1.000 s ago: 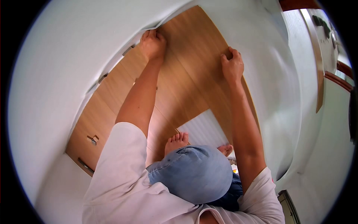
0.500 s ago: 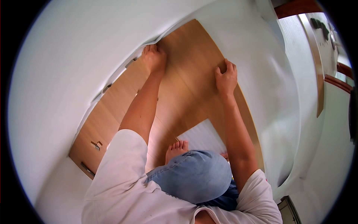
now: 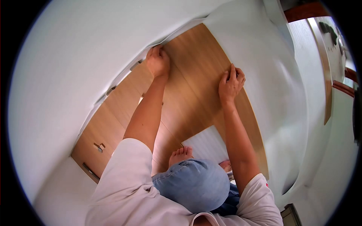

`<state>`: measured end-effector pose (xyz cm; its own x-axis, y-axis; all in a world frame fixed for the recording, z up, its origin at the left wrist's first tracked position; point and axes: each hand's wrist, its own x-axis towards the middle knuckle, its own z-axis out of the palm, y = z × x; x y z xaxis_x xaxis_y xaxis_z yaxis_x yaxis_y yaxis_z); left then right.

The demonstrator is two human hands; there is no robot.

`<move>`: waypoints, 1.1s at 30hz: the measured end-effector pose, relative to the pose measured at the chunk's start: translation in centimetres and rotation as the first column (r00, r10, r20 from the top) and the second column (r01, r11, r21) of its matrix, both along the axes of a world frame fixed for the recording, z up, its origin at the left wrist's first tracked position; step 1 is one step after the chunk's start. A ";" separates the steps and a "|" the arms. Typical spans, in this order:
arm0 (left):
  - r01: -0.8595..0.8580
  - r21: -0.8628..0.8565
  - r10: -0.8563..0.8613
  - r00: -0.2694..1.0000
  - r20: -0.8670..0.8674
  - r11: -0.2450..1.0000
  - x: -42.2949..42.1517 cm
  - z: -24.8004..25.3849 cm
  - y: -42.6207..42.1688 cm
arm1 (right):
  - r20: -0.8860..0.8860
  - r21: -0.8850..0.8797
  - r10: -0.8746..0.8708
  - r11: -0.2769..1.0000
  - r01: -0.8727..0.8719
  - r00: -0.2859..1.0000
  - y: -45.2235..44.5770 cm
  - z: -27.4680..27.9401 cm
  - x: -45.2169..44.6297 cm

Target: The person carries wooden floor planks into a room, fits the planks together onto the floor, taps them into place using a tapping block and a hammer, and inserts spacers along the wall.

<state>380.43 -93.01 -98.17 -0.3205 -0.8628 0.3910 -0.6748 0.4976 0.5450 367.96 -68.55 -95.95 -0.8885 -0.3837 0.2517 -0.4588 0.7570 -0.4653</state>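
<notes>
Wood-look floorboards (image 3: 184, 86) lie side by side under both of my hands. At the wall side, my left hand (image 3: 158, 62) is closed, its fingers curled at the short end of a floorboard beside the raised edge of the white sheet. My right hand (image 3: 231, 83) grips the long outer edge of the outermost floorboard (image 3: 211, 49), with its index finger straighter than the others. Just beyond that edge, white underlay (image 3: 267, 101) spreads over the floor. Parts of both hands' fingertips are hidden.
Small spacers (image 3: 111, 90) sit along the wall. A small block (image 3: 99, 147) and a dark bar (image 3: 90, 171) lie on the boards at left. My bare foot (image 3: 181, 154) rests near a white gap (image 3: 207, 143). A loose plank (image 3: 326, 94) lies at right.
My right hand has shifted slightly along the board's edge and its index finger has straightened. My left hand stays at the board's end. The whole view has moved a little.
</notes>
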 end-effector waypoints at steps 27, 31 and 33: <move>-0.005 -0.099 0.011 0.998 0.063 0.995 -1.0 0.5 0.1 | 0.139 -0.048 -0.069 0.996 0.076 0.988 -0.1 0.1 -0.3; 0.049 -0.045 -0.042 0.990 0.135 0.998 -0.7 1.1 0.7 | 0.072 -0.043 -0.069 0.996 0.072 0.995 -0.4 0.2 0.0; 0.060 -0.024 -0.055 0.984 0.169 0.998 -1.0 1.6 1.0 | 0.065 0.072 -0.138 0.988 0.133 0.988 -1.3 0.5 -0.4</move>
